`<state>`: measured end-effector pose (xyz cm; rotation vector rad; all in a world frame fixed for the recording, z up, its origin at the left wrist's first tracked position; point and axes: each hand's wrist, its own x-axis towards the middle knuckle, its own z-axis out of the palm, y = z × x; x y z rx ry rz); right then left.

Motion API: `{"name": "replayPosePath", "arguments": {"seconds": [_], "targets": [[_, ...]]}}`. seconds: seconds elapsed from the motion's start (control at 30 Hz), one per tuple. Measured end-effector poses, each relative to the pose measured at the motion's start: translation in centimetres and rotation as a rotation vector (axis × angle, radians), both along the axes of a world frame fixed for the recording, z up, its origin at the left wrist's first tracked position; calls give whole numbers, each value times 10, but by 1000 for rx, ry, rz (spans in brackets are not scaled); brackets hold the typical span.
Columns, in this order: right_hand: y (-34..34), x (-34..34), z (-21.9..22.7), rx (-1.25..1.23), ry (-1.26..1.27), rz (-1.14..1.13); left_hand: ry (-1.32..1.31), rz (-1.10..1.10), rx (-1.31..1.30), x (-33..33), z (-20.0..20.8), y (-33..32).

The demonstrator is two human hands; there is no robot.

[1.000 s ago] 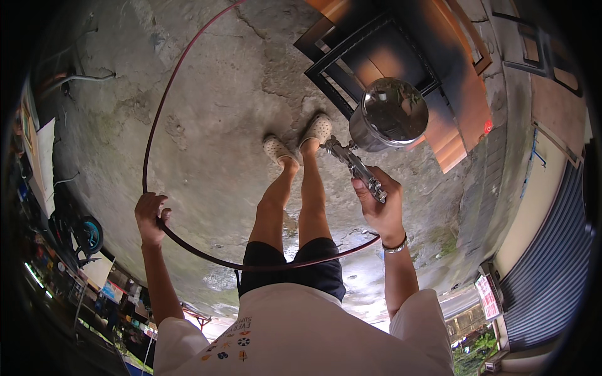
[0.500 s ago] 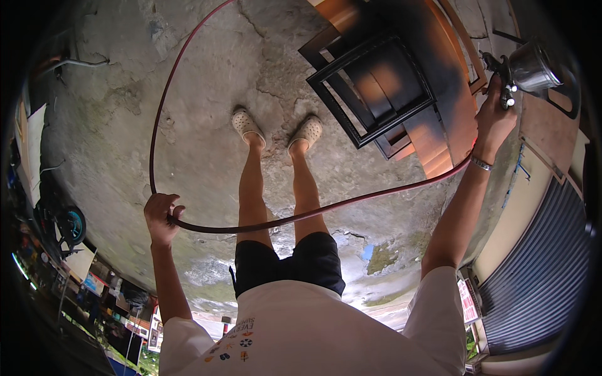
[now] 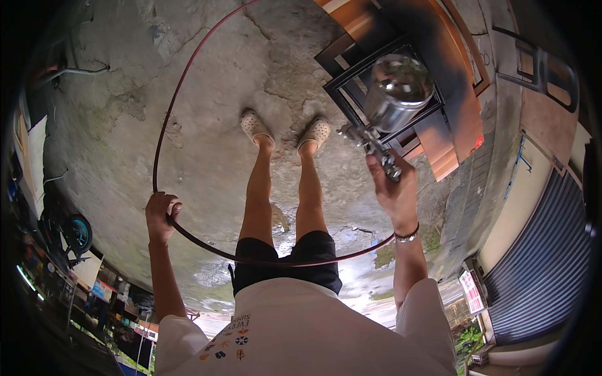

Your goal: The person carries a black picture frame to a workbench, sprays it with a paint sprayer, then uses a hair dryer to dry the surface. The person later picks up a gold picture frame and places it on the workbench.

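My right hand grips a metal spray gun with a shiny silver cup on top, held up in front of me at the right. Fingers of my left hand are closed round a dark red hose. From there the hose sags across my shorts to my right wrist, and its other part curves up toward the far edge. Behind the cup, partly hidden by it, lies a black frame on wooden panels patched with black paint.
Cracked concrete stretches around my feet in beige clogs. At the right are a grey roller shutter and a dark chair-like frame by the wall. A wheel and clutter line the left side.
My right hand has brought the spray gun from the far right inward and nearer to me, turning it so its cup stands up. The hose between my hands now hangs lower.
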<state>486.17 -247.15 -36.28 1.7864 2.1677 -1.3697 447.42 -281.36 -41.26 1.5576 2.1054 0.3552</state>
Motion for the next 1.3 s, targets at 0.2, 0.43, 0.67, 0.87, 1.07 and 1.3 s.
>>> {"name": "replayPosePath", "arguments": {"seconds": [0.2,0.43,0.67,0.87,1.07,1.3], "targets": [[-20,-12,1,-49,180,53,21,-45,-8,-17,4,10],[126,46,-33,651,-38,-264,-46,-16,-27,7,14,37],[160,112,45,826,166,-811,297,34,-34,30,-18,22],[66,140,130,578,194,-918,-24,519,13,22,-63,-72],[35,85,192,540,212,-944,-417,735,252,-33,-51,-5],[118,-52,241,707,280,-893,-69,470,709,-221,-23,264]]}}
